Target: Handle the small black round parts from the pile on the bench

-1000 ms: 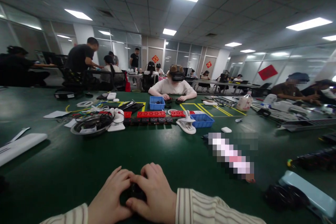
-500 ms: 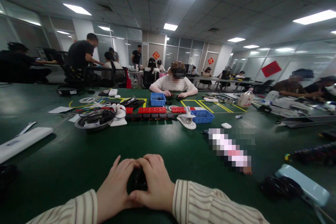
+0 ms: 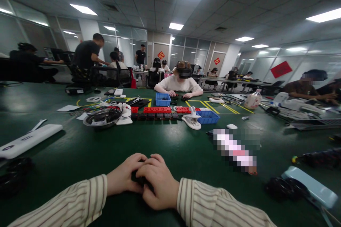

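Close to the front of the green table, my hands meet around a small black object. Its kind I cannot make out, as the fingers cover most of it. My left hand curves round its left side. From the right, my right hand lies over it with bent fingers, the thumb low at the near side. Both sleeves are striped cream and brown.
Beyond my hands stand a metal bowl of cables, red socket blocks, a white clip stand and a blue bin. A white strip lies left, a pale blue case right. Opposite sits a person.
The gap between my hands has narrowed, and the right fingers now reach further over the black object. My left hand has shifted right. The whole view has tilted and swung slightly left.
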Demonstrator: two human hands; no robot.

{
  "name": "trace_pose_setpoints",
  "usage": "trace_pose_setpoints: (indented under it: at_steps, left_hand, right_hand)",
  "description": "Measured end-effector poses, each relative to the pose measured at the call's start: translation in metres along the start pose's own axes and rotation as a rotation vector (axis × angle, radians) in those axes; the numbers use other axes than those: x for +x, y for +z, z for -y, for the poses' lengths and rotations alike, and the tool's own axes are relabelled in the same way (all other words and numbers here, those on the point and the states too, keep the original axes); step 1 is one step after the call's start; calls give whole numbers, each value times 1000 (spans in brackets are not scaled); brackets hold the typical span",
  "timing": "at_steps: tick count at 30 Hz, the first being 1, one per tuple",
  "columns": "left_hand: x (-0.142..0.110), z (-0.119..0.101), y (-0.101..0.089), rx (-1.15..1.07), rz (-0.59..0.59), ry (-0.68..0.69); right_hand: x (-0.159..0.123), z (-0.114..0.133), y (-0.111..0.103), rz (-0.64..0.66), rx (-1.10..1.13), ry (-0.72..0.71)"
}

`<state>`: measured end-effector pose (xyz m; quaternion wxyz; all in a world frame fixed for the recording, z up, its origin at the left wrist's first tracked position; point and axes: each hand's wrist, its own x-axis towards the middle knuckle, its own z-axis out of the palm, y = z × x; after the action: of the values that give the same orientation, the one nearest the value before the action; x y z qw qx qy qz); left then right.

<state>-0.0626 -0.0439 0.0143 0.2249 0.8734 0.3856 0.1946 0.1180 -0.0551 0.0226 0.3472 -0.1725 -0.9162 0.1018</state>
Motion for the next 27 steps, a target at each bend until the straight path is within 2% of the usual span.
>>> trace_pose_setpoints:
  at_steps: [3,5,9,12,14,17,22,27]
  left_hand:
    - [-1,2,1,28,2,16]
    - [-3,4,3,47,-17,22]
    - [-7,2,8,145,-96,-3]
    - [-8,-7,12,217,-171,-91]
    - [-8,-15,13,246,-187,-145]
    - [-8,-24,15,235,-173,-157]
    - [-6,-21,13,141,-113,-128]
    - [-1,-8,12,49,-52,-45]
  right_hand:
    - [1,1,-2,57,17,-46]
    - [1,2,-3,43,24,-24]
    - [-1,0,-3,-76,9,110]
    - [-2,-5,3,-131,2,243]
    - [-3,-7,7,-123,-18,310]
    - [-2,-8,9,-73,-63,338]
    - [-1,-7,4,12,-101,270]
    - [0,-7,1,113,-10,23]
